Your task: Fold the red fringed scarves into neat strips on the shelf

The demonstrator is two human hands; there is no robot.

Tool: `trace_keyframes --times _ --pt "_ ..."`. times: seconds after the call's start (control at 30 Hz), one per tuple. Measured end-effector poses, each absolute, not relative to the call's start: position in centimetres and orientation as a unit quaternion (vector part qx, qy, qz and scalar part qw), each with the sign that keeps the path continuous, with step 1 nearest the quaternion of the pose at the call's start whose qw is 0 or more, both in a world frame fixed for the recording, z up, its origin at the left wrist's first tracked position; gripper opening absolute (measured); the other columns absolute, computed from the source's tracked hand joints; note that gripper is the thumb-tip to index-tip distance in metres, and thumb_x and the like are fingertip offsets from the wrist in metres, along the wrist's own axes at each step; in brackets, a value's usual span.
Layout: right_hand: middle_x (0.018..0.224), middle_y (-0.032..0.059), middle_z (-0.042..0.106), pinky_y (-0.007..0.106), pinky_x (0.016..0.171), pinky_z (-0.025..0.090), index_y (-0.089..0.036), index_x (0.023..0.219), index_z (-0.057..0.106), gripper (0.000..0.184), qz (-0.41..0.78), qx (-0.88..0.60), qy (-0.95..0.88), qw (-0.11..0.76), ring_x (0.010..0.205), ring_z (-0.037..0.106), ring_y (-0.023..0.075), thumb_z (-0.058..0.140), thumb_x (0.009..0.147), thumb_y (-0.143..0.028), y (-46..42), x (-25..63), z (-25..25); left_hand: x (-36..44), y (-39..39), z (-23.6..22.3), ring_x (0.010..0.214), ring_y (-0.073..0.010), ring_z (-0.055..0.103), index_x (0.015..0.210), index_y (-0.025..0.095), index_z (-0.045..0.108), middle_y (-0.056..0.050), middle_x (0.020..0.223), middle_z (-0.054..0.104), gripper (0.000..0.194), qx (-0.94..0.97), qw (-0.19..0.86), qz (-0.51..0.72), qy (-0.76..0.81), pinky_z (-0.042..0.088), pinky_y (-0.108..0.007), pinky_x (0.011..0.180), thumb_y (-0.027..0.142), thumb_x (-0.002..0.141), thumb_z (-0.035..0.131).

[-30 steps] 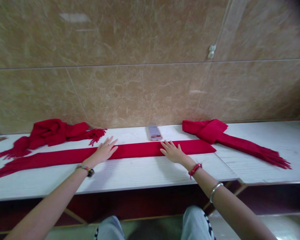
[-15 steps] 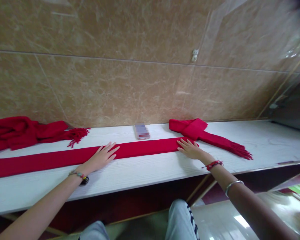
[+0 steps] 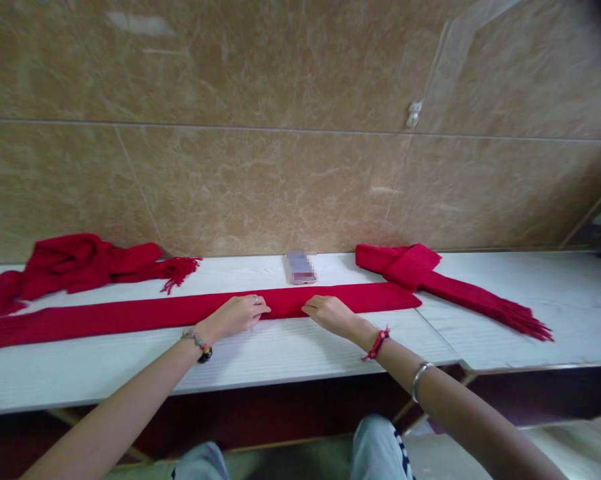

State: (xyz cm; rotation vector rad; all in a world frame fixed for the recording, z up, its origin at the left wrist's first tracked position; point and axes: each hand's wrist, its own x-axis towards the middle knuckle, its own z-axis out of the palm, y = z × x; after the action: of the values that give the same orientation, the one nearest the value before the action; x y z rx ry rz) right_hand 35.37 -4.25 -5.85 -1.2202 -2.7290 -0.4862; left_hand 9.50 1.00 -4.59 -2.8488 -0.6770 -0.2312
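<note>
A long red scarf (image 3: 165, 312) lies flat in a narrow strip along the white tabletop, with its fringed end at the far left. My left hand (image 3: 236, 315) is closed, fingertips pinching the scarf near the middle of its length. A short way to the right, my right hand (image 3: 331, 313) pinches the same scarf, its fingers bent and drawn together. Between the two hands a stretch of red cloth shows. The fingertips are partly hidden, and the scarf's right end runs on past my right hand.
Behind on the left lies a crumpled red scarf (image 3: 93, 267) with fringe. A folded, crossed red scarf (image 3: 413, 265) lies back right, next to the flat one's end. A phone (image 3: 300, 268) sits near the tiled wall (image 3: 260, 193). The white tabletop (image 3: 260, 357) has a front edge close to my knees.
My right hand has moved left from the scarf's right end towards the middle. My left hand has shifted slightly right. Both hands went from flat and spread to pinching. The view has turned slightly.
</note>
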Motion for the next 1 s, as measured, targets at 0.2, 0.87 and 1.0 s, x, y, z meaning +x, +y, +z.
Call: trace_keyframes --times 0.2,0.87,1.0 --pt "0.084 0.0082 0.063 0.026 0.065 0.042 -0.012 0.090 0.059 0.018 -0.191 -0.379 -0.904 0.050 0.078 0.057 0.0175 0.042 0.086 -0.010 -4.1 36.0 -6.2 9.5 0.6 -4.6 0.089 -0.0157 0.056 0.098 0.018 0.060 -0.005 0.093 0.060 0.020 -0.959 0.148 -0.059 -0.235 0.044 -0.024 0.071 0.022 0.088 0.044" --pt "0.080 0.0071 0.064 0.025 0.069 0.043 -0.015 0.088 0.062 0.023 -0.145 -0.411 -0.888 0.148 0.079 0.058 0.0162 0.039 0.089 -0.016 -4.1 36.6 -6.5 9.5 -0.2 -4.3 0.079 -0.0158 0.055 0.103 0.017 0.058 -0.006 0.090 0.057 0.026 -0.951 0.192 -0.058 -0.237 0.044 -0.025 0.066 0.010 0.085 0.040" --pt "0.079 0.0067 0.063 0.026 0.067 0.043 -0.015 0.082 0.062 0.023 -0.178 -0.367 -0.903 0.133 0.074 0.056 0.0161 0.039 0.089 -0.015 -4.7 36.7 -6.7 9.1 -0.5 -4.8 0.086 -0.0160 0.053 0.107 0.020 0.056 -0.005 0.088 0.056 0.029 -0.964 0.163 -0.040 -0.207 0.043 -0.025 0.073 0.009 0.085 0.041"
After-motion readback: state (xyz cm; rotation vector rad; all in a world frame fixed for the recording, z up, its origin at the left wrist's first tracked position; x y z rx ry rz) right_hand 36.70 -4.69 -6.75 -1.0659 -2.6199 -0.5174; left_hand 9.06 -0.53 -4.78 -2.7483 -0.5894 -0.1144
